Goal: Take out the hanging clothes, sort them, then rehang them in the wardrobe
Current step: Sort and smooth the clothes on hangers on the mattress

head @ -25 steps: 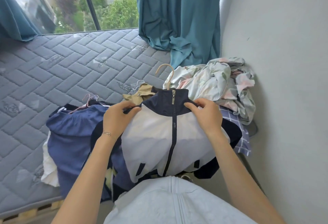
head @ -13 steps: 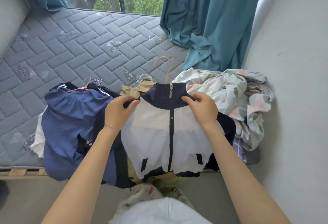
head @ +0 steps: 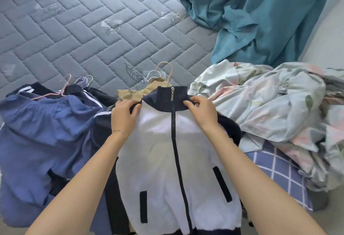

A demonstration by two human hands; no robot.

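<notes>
Two hands are closed on a white zip-up jacket [head: 163, 160] with a navy collar, which is spread front-up over a heap of clothes at the near edge of a grey quilted mattress [head: 93, 29]. The left hand [head: 123, 116] is curled over the shoulder on the person's left, and cloth is pinched between thumb and fingers just beside the collar; a thin bracelet [head: 118, 131] is worn at that wrist. The right hand [head: 202, 112] is set at the opposite side, with the lower edge of the collar pinched between thumb and forefinger. The zip is done up fully, and its metal pull [head: 172, 95] lies on the collar front. Behind the collar a crumpled tan garment [head: 130, 96] is partly covered by the jacket, and a beige hanger hook [head: 168, 70] rises above it. To the left a blue garment [head: 42, 132] is laid out with a pink hanger [head: 64, 90] at its top, over a dark garment [head: 101, 102] trimmed with white stripes. To the right, floral bedding [head: 270, 108] is bunched on a blue checked cloth [head: 279, 169]. A teal curtain [head: 251, 20] is draped onto the mattress at the far right, beside a pale wall [head: 327, 35].
</notes>
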